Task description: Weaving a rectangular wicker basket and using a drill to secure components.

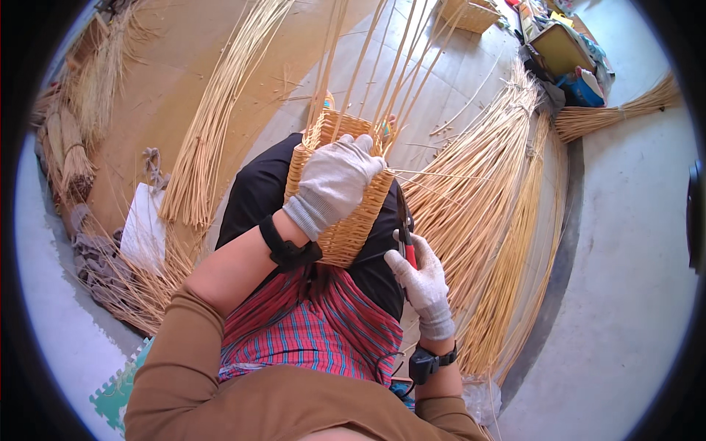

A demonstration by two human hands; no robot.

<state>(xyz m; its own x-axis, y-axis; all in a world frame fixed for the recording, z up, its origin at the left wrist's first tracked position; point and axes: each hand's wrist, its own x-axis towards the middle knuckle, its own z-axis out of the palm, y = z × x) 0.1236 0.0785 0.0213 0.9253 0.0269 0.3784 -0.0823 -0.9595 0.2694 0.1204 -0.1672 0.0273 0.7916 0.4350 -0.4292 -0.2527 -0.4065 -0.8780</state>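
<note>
Probably to steady it, the white-gloved left hand (336, 176) grips a boxy tan wicker basket (359, 224). The white-gloved right hand (424, 281) grasps red-handled black cutters (409, 250) nearby.

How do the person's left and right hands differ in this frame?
The left hand is on the woven basket; the right hand holds a red-handled tool. The left hand sits higher in the picture, the right hand lower. Both wear pale gloves and black wrist straps.
</note>
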